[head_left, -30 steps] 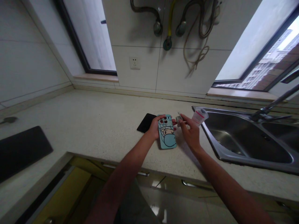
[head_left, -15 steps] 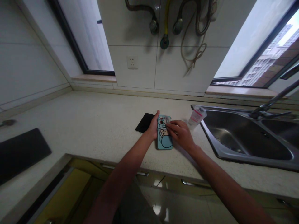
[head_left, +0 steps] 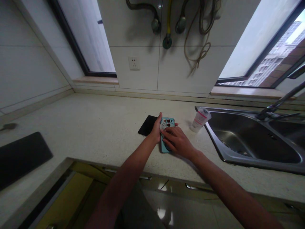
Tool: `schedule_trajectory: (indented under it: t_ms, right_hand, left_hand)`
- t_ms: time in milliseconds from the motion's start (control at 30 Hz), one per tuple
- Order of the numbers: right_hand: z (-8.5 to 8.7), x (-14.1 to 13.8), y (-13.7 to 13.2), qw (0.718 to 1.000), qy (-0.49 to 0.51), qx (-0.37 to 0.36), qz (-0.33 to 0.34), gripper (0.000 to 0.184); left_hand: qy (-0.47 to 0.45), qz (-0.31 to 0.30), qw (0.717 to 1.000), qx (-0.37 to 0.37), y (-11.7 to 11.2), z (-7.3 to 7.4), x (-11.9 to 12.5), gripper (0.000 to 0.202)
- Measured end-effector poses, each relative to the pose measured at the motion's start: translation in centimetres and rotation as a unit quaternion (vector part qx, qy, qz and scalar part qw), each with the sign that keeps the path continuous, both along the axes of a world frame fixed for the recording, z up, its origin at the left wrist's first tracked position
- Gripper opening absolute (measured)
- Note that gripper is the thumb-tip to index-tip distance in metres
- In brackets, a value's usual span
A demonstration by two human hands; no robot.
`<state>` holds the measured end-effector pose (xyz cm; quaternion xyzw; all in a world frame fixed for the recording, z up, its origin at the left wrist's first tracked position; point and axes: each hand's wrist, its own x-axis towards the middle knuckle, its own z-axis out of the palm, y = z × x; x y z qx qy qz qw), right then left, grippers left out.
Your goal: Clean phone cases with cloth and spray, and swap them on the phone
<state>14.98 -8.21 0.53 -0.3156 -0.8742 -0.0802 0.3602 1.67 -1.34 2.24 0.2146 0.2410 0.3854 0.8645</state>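
A phone in a light-blue case with a cartoon drawing point(head_left: 164, 148) lies above the counter, camera side up. My left hand point(head_left: 156, 128) is closed around its left side, thumb along the edge. Its fingertips show past the phone's right edge. Over the case, my right hand point(head_left: 177, 140) has its fingers bent and pressed together near the upper left of the phone. A small whitish piece point(head_left: 163, 125) shows at those fingertips; I cannot make out what it is. Just left of my left hand, a flat black tablet-like object point(head_left: 147, 126) lies on the counter, partly covered by that hand.
A clear plastic cup with pink print point(head_left: 200, 120) stands right of my hands, beside the steel sink point(head_left: 219, 156) with its tap point(head_left: 267, 113). A dark flat panel point(head_left: 23, 156) lies at the left. The pale counter point(head_left: 100, 127) ends in a front edge above cabinet handles.
My right hand has moved left across the phone, from the camera's right side to its left, the small whitish piece moving with it. My left hand stays around the phone.
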Motion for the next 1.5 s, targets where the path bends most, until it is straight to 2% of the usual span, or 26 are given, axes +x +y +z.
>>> schedule_trajectory:
  t_ms: [67, 267, 433, 600, 767, 900, 1000, 1100, 1233, 1400, 1500]
  right_hand:
    - [0.2, 0.1, 0.0, 1.000, 0.001, -0.006, -0.001, 0.036]
    - [1.4, 0.0, -0.9, 0.986, -0.047, -0.052, 0.150, 0.022]
    - [2.1, -0.4, -1.5, 0.973, -0.095, -0.082, 0.196, 0.023]
    - [2.3, 0.9, -0.7, 0.982, -0.091, -0.075, 0.150, 0.024]
    - [1.8, 2.6, 0.5, 1.000, 0.011, -0.025, 0.004, 0.020]
    - [1.0, 3.0, 1.3, 0.984, 0.118, 0.010, -0.135, 0.023]
    - [0.4, 2.7, 1.7, 0.974, 0.144, 0.013, -0.176, 0.034]
    - [0.0, 2.0, 1.7, 0.980, 0.116, -0.001, -0.160, 0.047]
    - [-0.5, 0.9, 1.3, 0.993, 0.045, -0.031, -0.107, 0.056]
    - [-0.4, 0.4, 0.9, 0.997, 0.007, -0.047, -0.067, 0.062]
    - [-0.1, 0.1, 0.6, 0.999, 0.015, -0.031, -0.009, 0.065]
  left_hand:
    - [-0.004, 0.002, 1.000, -0.003, 0.0, 0.1, 0.1, 0.070]
    - [-0.011, 0.000, 1.000, -0.012, 0.4, -0.1, -0.4, 0.074]
    - [-0.034, 0.022, 0.999, -0.015, 0.5, -0.2, -1.0, 0.071]
    - [-0.041, 0.020, 0.999, -0.021, 0.9, -0.2, -1.3, 0.071]
    - [-0.060, -0.022, 0.997, -0.037, 0.9, -0.1, -1.1, 0.071]
    - [-0.078, -0.044, 0.996, -0.020, 0.8, -0.3, -0.7, 0.072]
    - [-0.080, -0.077, 0.994, -0.011, 0.8, -0.5, -0.7, 0.071]
    - [-0.070, -0.093, 0.993, -0.007, 0.6, -0.6, -0.6, 0.066]
    - [-0.039, -0.055, 0.998, -0.005, 0.3, -0.6, -0.2, 0.058]
    - [-0.037, -0.030, 0.999, 0.011, -0.4, -0.5, 0.3, 0.068]
    - [-0.033, -0.027, 0.999, 0.011, -0.6, -0.4, 0.3, 0.079]
